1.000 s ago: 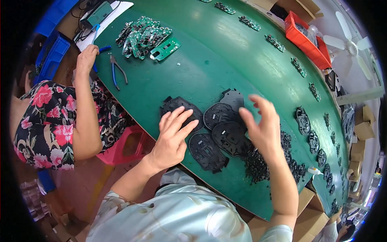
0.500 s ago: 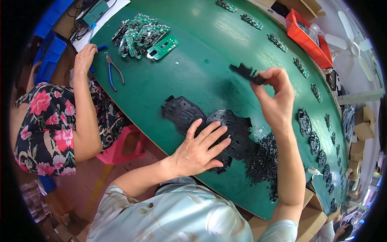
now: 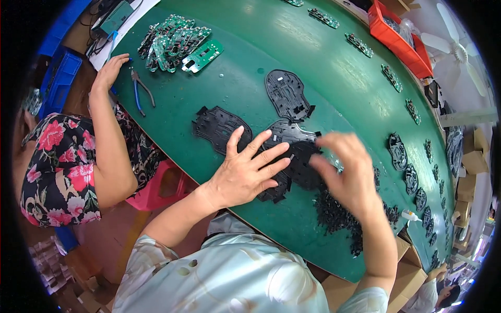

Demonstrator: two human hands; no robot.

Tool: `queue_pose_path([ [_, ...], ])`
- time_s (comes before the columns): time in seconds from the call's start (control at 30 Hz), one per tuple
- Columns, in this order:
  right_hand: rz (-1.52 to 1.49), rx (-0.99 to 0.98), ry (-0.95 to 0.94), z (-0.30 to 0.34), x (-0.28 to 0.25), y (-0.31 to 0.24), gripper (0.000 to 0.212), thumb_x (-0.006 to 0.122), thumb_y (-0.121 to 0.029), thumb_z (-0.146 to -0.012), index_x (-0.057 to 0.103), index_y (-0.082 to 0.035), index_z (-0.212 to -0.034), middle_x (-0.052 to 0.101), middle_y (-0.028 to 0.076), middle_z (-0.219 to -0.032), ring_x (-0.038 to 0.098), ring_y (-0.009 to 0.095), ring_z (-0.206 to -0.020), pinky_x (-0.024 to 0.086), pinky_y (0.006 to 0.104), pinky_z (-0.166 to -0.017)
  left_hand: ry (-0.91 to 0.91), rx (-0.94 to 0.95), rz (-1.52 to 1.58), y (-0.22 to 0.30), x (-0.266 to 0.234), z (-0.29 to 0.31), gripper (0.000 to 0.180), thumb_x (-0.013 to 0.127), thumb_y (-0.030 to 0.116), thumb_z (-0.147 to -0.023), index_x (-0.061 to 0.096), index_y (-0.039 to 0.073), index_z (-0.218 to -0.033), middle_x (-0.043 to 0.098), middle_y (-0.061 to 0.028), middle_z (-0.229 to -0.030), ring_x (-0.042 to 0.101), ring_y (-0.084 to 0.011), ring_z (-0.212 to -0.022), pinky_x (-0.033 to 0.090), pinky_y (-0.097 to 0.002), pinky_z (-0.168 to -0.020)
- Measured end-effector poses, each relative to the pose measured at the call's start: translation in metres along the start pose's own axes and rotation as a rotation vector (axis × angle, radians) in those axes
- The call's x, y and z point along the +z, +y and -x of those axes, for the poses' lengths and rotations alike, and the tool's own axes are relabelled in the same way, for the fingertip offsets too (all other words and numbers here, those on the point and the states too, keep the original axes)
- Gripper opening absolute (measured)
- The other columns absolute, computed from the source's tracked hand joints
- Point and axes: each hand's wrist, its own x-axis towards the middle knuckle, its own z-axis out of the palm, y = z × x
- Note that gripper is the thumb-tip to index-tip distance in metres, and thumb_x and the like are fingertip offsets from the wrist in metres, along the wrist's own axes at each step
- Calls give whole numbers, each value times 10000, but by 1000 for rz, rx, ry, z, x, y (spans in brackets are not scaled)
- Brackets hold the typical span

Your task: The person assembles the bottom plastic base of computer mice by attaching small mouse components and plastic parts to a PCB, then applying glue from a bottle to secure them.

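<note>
My left hand (image 3: 248, 166) lies with fingers spread over several flat black plastic shell panels, partly overlapping on the green table. One black shell panel (image 3: 222, 125) sticks out to the left of my fingers. A further black shell panel (image 3: 286, 94) lies flat beyond the hand, its lower end by the others. At the right side of the panels, my right hand (image 3: 347, 169) hovers, a little smeared by motion. Its thumb and fingers stand apart with nothing seen between them. Beneath and beside it is a heap of small black plastic bits (image 3: 336, 211).
Green circuit boards (image 3: 175, 44) are piled at the far left, near blue-handled pliers (image 3: 138, 94). A co-worker's arm (image 3: 107, 122) rests at the left edge. Shells and boards line the right side, with a small white bottle (image 3: 410, 215) and a red bin (image 3: 399, 41).
The black panel my right hand held up now seems to lie flat beyond the others. My right hand has come down and released it. My left hand stays spread on the panels.
</note>
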Motion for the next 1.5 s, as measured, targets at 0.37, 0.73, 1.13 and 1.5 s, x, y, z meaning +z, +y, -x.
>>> queue_pose_path([
  [0.37, 142, 195, 88, 60, -12, -29, 456, 774, -67, -696, 609, -23, -1118, 564, 167, -1224, 533, 359, -1119, 436, 429, -928, 262, -234, 6, -38, -19, -8, 522, 691, 326, -802, 587, 89, -1255, 448, -134, -1425, 364, -342, -1349, 172, -495, -1108],
  [0.73, 353, 1278, 995, 252, -63, 72, 452, 812, -207, -734, 629, 5, -1088, 598, 86, -988, 535, 182, -912, 444, 327, -831, 190, -114, -160, -41, -8, 7, 391, 594, 303, -909, 601, 94, -1239, 486, -105, -1403, 373, -327, -1355, 142, -518, -1131],
  [1.13, -722, 712, 774, 116, -174, 68, 280, 679, -136, -849, 618, 10, -1080, 660, 66, -970, 638, 156, -809, 493, 278, -778, 287, -111, -166, -41, -31, 3, 331, 651, 211, -836, 626, 44, -1122, 528, -134, -1330, 421, -349, -1305, 220, -505, -1108],
  [1.5, -10, -229, 782, -71, -247, -62, 352, 726, -1, -757, 663, -20, -1103, 681, 49, -853, 625, 109, -813, 501, 260, -737, 524, -143, -39, -30, -13, 13, 284, 731, 205, -760, 672, 87, -1011, 593, -90, -1189, 499, -287, -1200, 271, -461, -1038],
])
